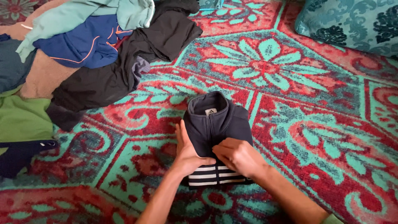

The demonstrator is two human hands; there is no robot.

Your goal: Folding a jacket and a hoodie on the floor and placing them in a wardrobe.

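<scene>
My left hand (188, 151) lies flat along the left edge of the folded dark navy jacket (217, 126), fingers pressed together and pointing up toward the collar, thumb reaching across onto the cloth. My right hand (236, 155) rests on the jacket's lower middle, fingers curled and bunched down against the fabric — it presses rather than pinches, as far as I can see. The jacket sits on the patterned carpet (290, 103), red with turquoise flowers, right in front of me. It is folded into a compact block, its stand-up collar at the far end and a band of white stripes showing at the near end, just under my hands.

Off to my left is a loose heap of clothes (95, 54) — a black garment sprawled across the carpet, a blue piece with orange piping on top, a pale teal sweatshirt above that, and something green at the edge. A teal patterned cushion (352, 23) lies at the far right, well apart from the jacket.
</scene>
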